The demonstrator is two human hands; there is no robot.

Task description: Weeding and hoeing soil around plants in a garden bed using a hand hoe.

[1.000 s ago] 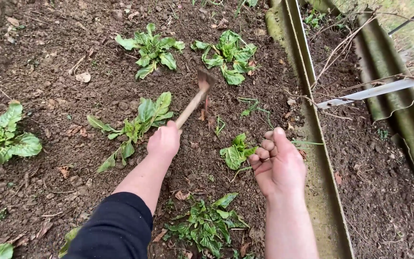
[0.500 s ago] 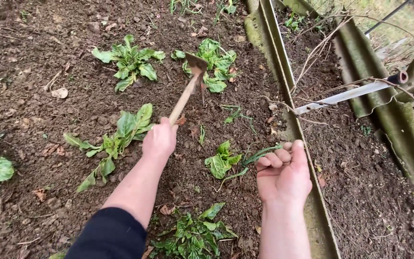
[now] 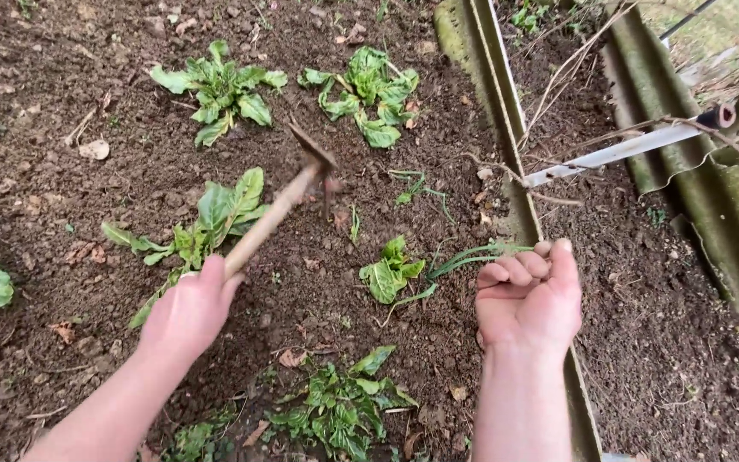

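**Left hand grips hoe over seedling bed**

The left hand is closed tight around the wooden handle of a hoe, which runs toward one o'clock from the fist, its metal head raised just above the soil. The right hand is curled into a fist on green stems that stick out at ten o'clock. A small seedling lies between the hands. A metal edging strip borders the bed.
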